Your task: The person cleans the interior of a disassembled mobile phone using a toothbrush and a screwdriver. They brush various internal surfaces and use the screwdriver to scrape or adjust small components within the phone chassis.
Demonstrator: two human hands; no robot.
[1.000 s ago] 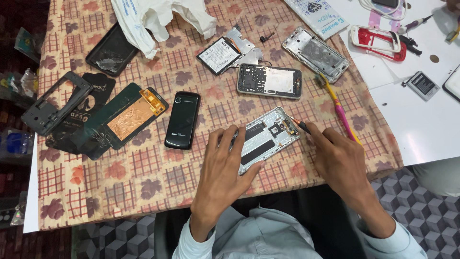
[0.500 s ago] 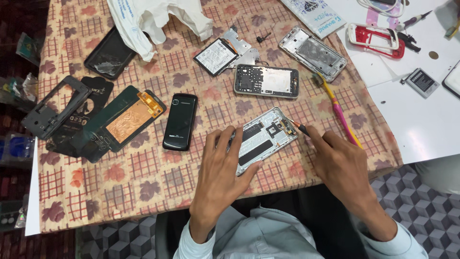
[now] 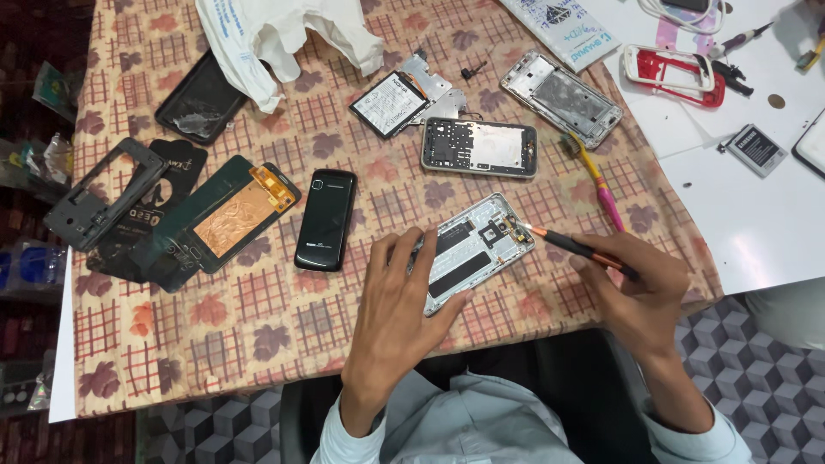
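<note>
Holding: right hand, grip closed round an orange-and-black screwdriver, tip set at the upper right corner of an opened phone chassis.
Bracing: left hand, fingers spread flat over the chassis's near end, pressing it to the worktop; nothing clasped.
Chassis, place: between the two grips, lying flat and slantwise on the checked leaf-patterned cloth.
Chassis, look: back cover off; silver frame, black battery bay, small gold-toned parts by the tool tip. Screws too small to tell.
Progress: cover already removed and inner board exposed; board and frame not yet parted, judging by how they lie.
Just left of the bracing grip: black candybar phone, whole, face up.
Further left: green panel with copper foil, then a dark empty frame.
Above the tool grip: pink-and-yellow toothbrush; second stripped phone; loose battery; bare metal frame.
Far edge: white plastic bag; cracked black screen.
Far right, on white board: red-and-white phone bezel; small battery.
</note>
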